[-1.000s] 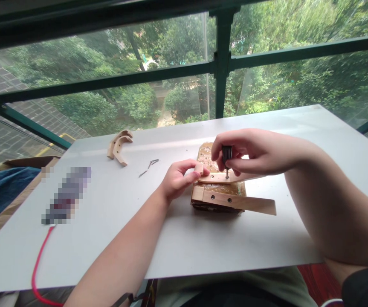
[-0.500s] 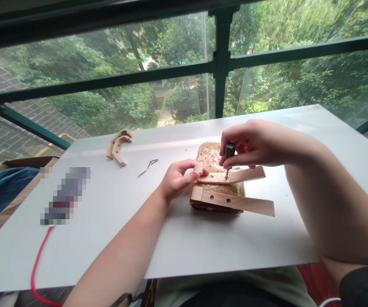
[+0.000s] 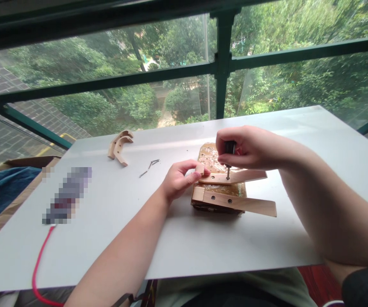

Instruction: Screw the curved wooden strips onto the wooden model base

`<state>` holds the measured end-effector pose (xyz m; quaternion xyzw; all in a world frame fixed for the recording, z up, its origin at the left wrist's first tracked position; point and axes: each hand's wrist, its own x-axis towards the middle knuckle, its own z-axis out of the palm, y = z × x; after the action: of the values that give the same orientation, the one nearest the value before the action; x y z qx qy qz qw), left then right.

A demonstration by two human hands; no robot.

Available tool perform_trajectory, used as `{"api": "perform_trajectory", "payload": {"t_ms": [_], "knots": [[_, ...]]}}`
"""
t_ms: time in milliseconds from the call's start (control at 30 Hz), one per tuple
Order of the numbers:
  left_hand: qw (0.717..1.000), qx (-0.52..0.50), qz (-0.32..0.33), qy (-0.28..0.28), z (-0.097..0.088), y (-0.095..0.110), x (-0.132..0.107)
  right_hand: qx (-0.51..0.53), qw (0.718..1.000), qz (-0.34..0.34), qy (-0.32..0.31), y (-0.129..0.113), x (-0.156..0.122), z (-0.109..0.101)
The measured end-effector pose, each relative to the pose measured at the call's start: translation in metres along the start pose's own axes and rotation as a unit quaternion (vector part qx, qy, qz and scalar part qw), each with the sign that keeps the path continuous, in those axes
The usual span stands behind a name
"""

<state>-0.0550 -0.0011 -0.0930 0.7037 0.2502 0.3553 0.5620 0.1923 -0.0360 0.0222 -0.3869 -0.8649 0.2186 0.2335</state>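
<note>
My right hand (image 3: 243, 147) is closed around the black handle of a screwdriver (image 3: 230, 148), held upright. Its tip meets a screw in the farther wooden piece (image 3: 220, 178), which lies across a brown block (image 3: 207, 152) wrapped in clear tape. My left hand (image 3: 184, 175) pinches the left end of that same piece between thumb and fingers. Nearer to me, a second wooden piece (image 3: 254, 205) rests on the block, with two dark screws showing in it. Both pieces stick out past the block's right side.
Two curved wooden parts (image 3: 120, 148) lie at the table's far left, with several loose screws (image 3: 152, 165) nearby. A pixelated item (image 3: 68, 194) with a red cord (image 3: 38, 266) is on the left. A cardboard box (image 3: 39, 162) holding blue cloth stands beside the white table (image 3: 113, 213).
My right hand has turned on the screwdriver, its wrist and fingers shifting slightly left. My left hand keeps its grip, and the block stays in place apart from a small view shift.
</note>
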Motion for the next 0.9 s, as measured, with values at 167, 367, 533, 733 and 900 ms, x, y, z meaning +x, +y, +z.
{"api": "perform_trajectory", "payload": {"t_ms": [167, 367, 533, 733, 900], "knots": [[1.000, 0.008, 0.007, -0.001, 0.001, 0.002, 0.001, 0.092, 0.991, -0.029, -0.090, -0.002, -0.006, -0.012], [1.000, 0.016, 0.006, -0.002, 0.001, 0.003, 0.001, 0.064, 0.994, 0.035, -0.082, -0.005, -0.008, -0.014], [1.000, 0.017, 0.008, -0.001, 0.001, 0.004, 0.001, -0.024, 0.998, 0.017, -0.051, -0.005, -0.005, -0.011], [1.000, 0.011, 0.004, 0.000, 0.001, 0.003, 0.001, -0.029, 0.999, 0.027, -0.005, -0.001, -0.002, -0.006], [1.000, 0.006, 0.003, 0.001, 0.001, 0.002, 0.000, 0.004, 0.998, 0.021, 0.059, -0.004, -0.002, -0.003]]}}
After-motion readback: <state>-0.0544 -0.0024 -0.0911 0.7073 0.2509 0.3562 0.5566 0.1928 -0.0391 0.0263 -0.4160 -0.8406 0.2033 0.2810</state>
